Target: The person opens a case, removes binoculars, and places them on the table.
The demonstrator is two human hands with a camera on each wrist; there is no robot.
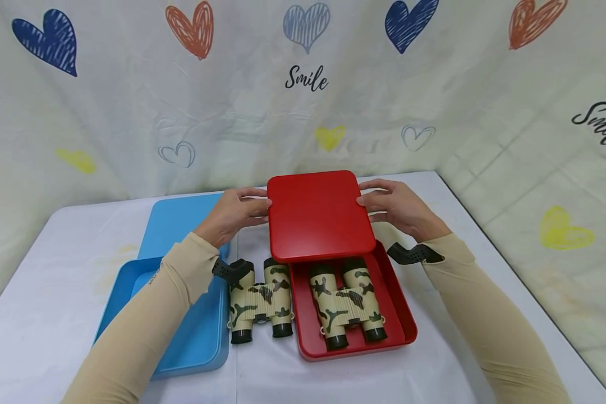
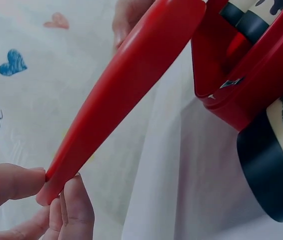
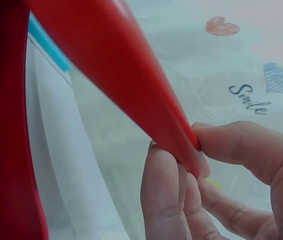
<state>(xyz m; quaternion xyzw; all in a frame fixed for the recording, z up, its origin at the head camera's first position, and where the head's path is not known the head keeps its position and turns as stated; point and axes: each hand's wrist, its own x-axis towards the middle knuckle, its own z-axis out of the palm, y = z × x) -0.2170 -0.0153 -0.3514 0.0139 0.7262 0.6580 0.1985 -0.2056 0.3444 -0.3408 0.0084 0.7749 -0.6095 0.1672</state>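
A red lid (image 1: 320,216) is held tilted by both hands over the back part of a red box (image 1: 400,314). My left hand (image 1: 236,214) pinches its left edge between thumb and fingers; in the left wrist view the thumb presses one face and the fingertips (image 2: 79,205) the other. At the opposite edge, my right hand (image 1: 396,206) pinches the lid the same way, seen close up in the right wrist view by the thumb (image 3: 231,142). Camouflage binoculars (image 1: 352,306) lie inside the red box, their far ends partly under the lid.
A second pair of camouflage binoculars (image 1: 260,303) lies on the white table between the red box and an open blue box (image 1: 197,353). Behind the blue box is a blue lid (image 1: 174,224). A cloth backdrop (image 1: 242,112) with hearts hangs at the table's back edge.
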